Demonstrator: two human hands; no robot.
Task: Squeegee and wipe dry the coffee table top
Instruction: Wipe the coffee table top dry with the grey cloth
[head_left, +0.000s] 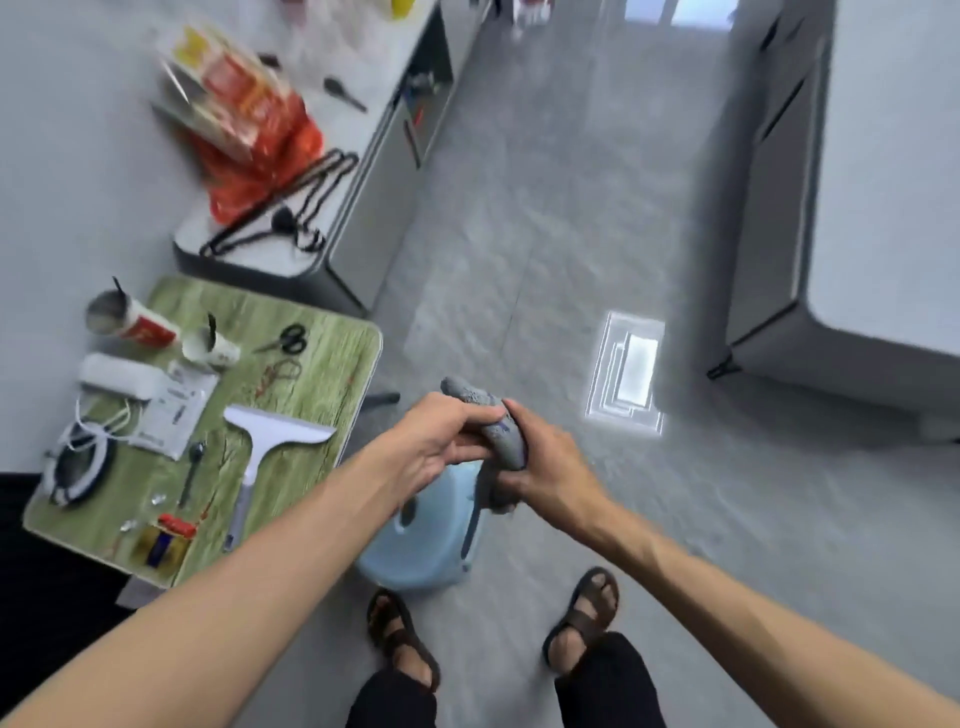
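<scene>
Fingers (470, 415) of both hands wrapped tight around a bunched grey textured cloth (498, 436) – left hand (441, 441) clamping the upper part, right hand (545, 467) gripping lower down, thumb pressed over the roll. Looks like wringing or balling it up, judging by the opposed grips and the twist in the fabric. One end of the cloth poking out above the left knuckles, the other hanging just below the right palm.

Held out over a pale blue round plastic stool (421, 540) on the grey floor (571, 234), well away from the counter – probably so any drips land off the surface being cleaned, though no water visible at this blur.

Off to the left, the green wood-grain counter (332, 332) itself, apparently the coffee table in question. Lying flat on it, untouched: a white plastic squeegee (265, 447) with blade toward the far side and handle pointing back at the body – parked within easy reach for the next grab, probably. Still plenty of clutter there too: two paper cups (156, 332) tipped on their sides, black scissors (288, 340), a coiled white cable (78, 467), a small dark spoon (192, 467). Hard to squeegee much with all that in the way, so clearing or working around it seems likely.

Sandalled feet (400, 634) planted either side of the stool, standing stance.
</scene>
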